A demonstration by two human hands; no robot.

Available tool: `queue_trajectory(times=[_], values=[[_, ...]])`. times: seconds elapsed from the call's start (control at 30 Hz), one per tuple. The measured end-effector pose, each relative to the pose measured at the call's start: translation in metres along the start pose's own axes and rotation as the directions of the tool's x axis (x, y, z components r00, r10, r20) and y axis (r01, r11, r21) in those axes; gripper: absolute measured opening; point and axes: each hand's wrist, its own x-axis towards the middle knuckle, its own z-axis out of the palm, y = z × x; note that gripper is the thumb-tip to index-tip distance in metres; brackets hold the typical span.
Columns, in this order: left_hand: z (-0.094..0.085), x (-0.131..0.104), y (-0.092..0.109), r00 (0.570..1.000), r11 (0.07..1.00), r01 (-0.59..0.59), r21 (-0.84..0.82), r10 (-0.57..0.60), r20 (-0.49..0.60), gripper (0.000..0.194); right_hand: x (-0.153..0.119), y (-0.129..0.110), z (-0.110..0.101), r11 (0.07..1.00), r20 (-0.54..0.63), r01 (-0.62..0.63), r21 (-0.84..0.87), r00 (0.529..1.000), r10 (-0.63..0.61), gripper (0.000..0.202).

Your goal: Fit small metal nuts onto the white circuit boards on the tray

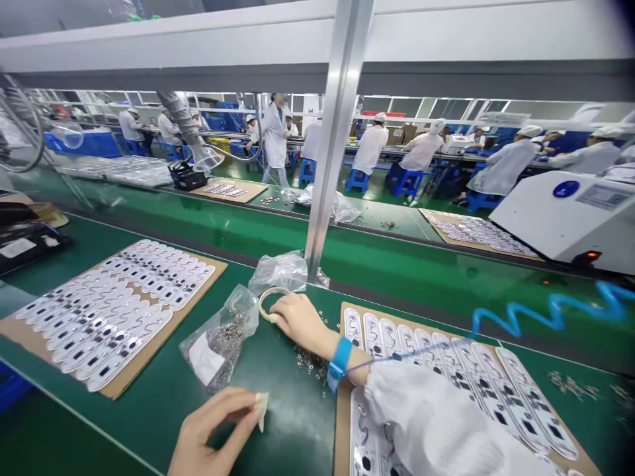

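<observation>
My left hand (215,430) is closed in a pinch at the front of the green bench. Between its thumb and forefinger is a short cream strip that looks like tape (262,411). Farther forward, my right hand (300,320) has its fingers on the near right rim of a thin pale tape roll (262,299); its fingertips are partly hidden. A blue wrist strap (340,360) circles the right wrist. Left of that hand lies a clear plastic bag (223,337) of small metal parts with a white label. More loose metal parts (308,360) are scattered under the right forearm.
Cardboard sheets with rows of white elongated panels lie left (133,304) and right (431,350). A crumpled clear bag (280,271) sits by the metal post (330,145). A blue coiled cord (540,317) stretches off rightward. People in white coats work beyond.
</observation>
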Motion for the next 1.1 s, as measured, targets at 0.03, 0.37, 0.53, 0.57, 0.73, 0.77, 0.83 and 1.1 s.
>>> queue_trajectory(times=[0.03, 0.37, 0.53, 0.57, 0.73, 0.77, 0.83, 1.1], values=[[-0.002, 0.003, -0.001, 0.999, 0.998, 0.04, -0.049, -0.041, -0.013, 0.028, 0.001, -0.001, -0.002, 0.998, 0.001, -0.031, 0.059, 1.0, 0.031, 0.005], [-0.006, 0.022, 0.039, 0.964, 0.979, -0.081, -0.187, 0.124, 0.235, 0.021, -0.071, -0.042, -0.049, 0.547, 0.469, -0.528, 0.65, 0.845, 0.258, 0.039], [-0.001, 0.028, 0.056, 0.867, 0.991, -0.047, -0.127, 0.103, 0.488, 0.026, -0.084, -0.042, -0.052, 0.435, 0.565, -0.623, 0.651, 0.779, 0.271, 0.037], [0.0, 0.028, 0.058, 0.853, 0.993, -0.055, -0.105, 0.101, 0.512, 0.027, -0.086, -0.041, -0.051, 0.431, 0.569, -0.628, 0.648, 0.775, 0.274, 0.036], [0.004, 0.024, 0.06, 0.816, 0.995, -0.101, -0.003, 0.085, 0.572, 0.026, -0.095, -0.039, -0.05, 0.434, 0.57, -0.632, 0.642, 0.772, 0.282, 0.034], [0.004, 0.023, 0.06, 0.814, 0.995, -0.102, 0.01, 0.078, 0.575, 0.027, -0.096, -0.038, -0.05, 0.443, 0.565, -0.629, 0.639, 0.775, 0.284, 0.032], [0.005, 0.022, 0.061, 0.822, 0.995, -0.098, 0.032, 0.062, 0.565, 0.027, -0.097, -0.038, -0.05, 0.461, 0.554, -0.617, 0.638, 0.783, 0.282, 0.03], [0.01, 0.022, 0.06, 0.816, 0.995, -0.094, 0.033, 0.058, 0.576, 0.026, -0.098, -0.042, -0.047, 0.5, 0.504, -0.556, 0.664, 0.827, 0.249, 0.027]])
